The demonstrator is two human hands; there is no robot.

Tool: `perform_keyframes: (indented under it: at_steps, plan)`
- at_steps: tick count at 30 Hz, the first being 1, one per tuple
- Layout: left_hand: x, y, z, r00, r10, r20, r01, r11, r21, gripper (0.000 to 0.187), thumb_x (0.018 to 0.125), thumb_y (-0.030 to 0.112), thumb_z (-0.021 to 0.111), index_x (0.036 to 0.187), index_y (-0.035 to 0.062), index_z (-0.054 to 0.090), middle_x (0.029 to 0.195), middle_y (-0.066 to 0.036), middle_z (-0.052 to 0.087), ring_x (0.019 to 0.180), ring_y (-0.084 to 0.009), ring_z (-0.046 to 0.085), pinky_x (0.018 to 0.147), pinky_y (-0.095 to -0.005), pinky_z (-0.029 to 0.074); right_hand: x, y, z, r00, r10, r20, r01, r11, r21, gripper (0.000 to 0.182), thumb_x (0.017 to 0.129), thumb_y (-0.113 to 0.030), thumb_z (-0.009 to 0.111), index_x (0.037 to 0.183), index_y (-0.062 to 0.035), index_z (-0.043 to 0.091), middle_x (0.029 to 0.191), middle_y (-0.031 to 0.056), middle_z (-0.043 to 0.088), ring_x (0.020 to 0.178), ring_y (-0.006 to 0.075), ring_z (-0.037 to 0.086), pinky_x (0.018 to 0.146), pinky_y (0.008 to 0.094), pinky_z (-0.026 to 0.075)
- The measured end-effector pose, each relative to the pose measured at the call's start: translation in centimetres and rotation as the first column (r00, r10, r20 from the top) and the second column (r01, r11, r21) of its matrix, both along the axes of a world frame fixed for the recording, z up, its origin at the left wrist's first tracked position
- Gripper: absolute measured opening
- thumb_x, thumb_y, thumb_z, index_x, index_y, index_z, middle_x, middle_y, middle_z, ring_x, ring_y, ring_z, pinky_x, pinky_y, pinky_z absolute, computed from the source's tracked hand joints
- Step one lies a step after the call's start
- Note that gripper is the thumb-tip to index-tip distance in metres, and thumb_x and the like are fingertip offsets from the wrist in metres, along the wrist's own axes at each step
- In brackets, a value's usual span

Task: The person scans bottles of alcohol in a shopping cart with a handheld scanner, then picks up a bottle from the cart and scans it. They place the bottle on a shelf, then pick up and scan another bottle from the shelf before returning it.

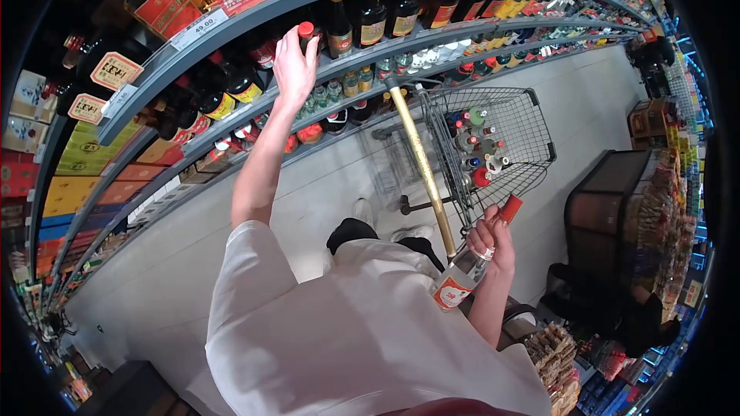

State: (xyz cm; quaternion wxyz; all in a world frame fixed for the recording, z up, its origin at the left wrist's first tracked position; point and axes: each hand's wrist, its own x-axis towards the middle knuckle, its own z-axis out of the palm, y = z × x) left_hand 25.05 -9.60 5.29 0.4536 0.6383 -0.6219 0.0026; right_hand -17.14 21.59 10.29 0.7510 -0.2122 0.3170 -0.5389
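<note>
My left hand (295, 68) reaches up to a shelf, its fingers closed round the neck of a dark bottle with a red cap (306, 29). Other dark bottles (339, 27) stand to the right of it on the same shelf. Lower right, my right hand (491, 236) grips the neck of a clear glass bottle (453, 287) with a red cap and a red-and-white label. That bottle is tilted, its base toward my body. The cart's gold handle (418, 162) runs just left of my right hand.
A wire shopping cart (532, 131) holds several bottles (476, 139). Curved shelves (254, 11) of bottles and boxes line the front and left. A dark display stand (605, 192) is at the right. Someone in dark clothing (609, 308) is at the lower right.
</note>
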Motion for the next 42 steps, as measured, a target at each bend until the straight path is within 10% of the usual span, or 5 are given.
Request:
perform_keyframes:
  at_steps: [7,15,32,34,42]
  plan:
    - [-0.3,-1.0,-0.1,0.999,0.002,0.047,0.001,0.998,-0.062,0.043,0.099,0.030,0.066,0.127,-0.0010,0.057,0.118,-0.021,0.066,0.111,-0.0406,0.061,0.094,-0.0496,0.051,0.2,0.0,-0.1,1.000,-0.012,0.021,0.012,1.000,0.014,0.026,0.106,-0.034,0.059,0.112,-0.0101,0.051,0.061,-0.0035,0.041,0.050,0.0110,0.044,0.055,0.0293,0.042]
    - [2.2,-4.8,-1.2,0.970,0.199,0.139,-0.223,0.956,0.190,0.064,0.099,0.053,0.058,0.087,-0.0100,0.065,0.092,-0.033,0.069,0.092,-0.0500,0.067,0.083,-0.0576,0.052,-0.3,0.9,-0.2,0.996,-0.090,0.005,0.089,0.995,0.050,0.029,0.105,-0.036,0.060,0.112,-0.0097,0.052,0.060,-0.0048,0.040,0.051,0.0100,0.046,0.057,0.0307,0.046]
    - [3.6,-4.9,-3.7,0.953,0.250,0.171,-0.285,0.932,0.224,0.068,0.098,0.051,0.061,0.117,-0.0141,0.064,0.121,-0.035,0.065,0.118,-0.0474,0.060,0.103,-0.0516,0.047,-3.2,2.8,-2.0,0.960,-0.234,0.152,0.230,0.972,0.045,0.038,0.110,-0.048,0.043,0.109,-0.0105,0.049,0.061,-0.0042,0.042,0.052,0.0101,0.047,0.060,0.0312,0.049]
    - [0.8,-1.0,-3.2,0.988,0.126,0.091,-0.114,0.985,-0.126,0.067,0.100,0.040,0.063,0.139,-0.0117,0.050,0.138,-0.034,0.055,0.131,-0.0457,0.051,0.113,-0.0496,0.039,-4.0,3.1,-1.8,0.952,-0.249,0.175,0.248,0.968,0.029,0.037,0.111,-0.047,0.043,0.109,-0.0103,0.050,0.064,-0.0032,0.043,0.055,0.0109,0.048,0.062,0.0314,0.050]
    - [-10.1,13.3,-6.5,0.927,-0.317,-0.198,0.366,0.879,0.306,0.057,0.102,0.019,0.062,0.148,-0.0070,0.043,0.150,-0.027,0.048,0.139,-0.0411,0.046,0.118,-0.0463,0.034,-9.7,3.0,-0.3,0.909,-0.414,-0.046,0.412,0.910,-0.048,0.032,0.111,-0.044,0.044,0.102,-0.0125,0.047,0.066,-0.0028,0.043,0.059,0.0117,0.049,0.065,0.0300,0.046]
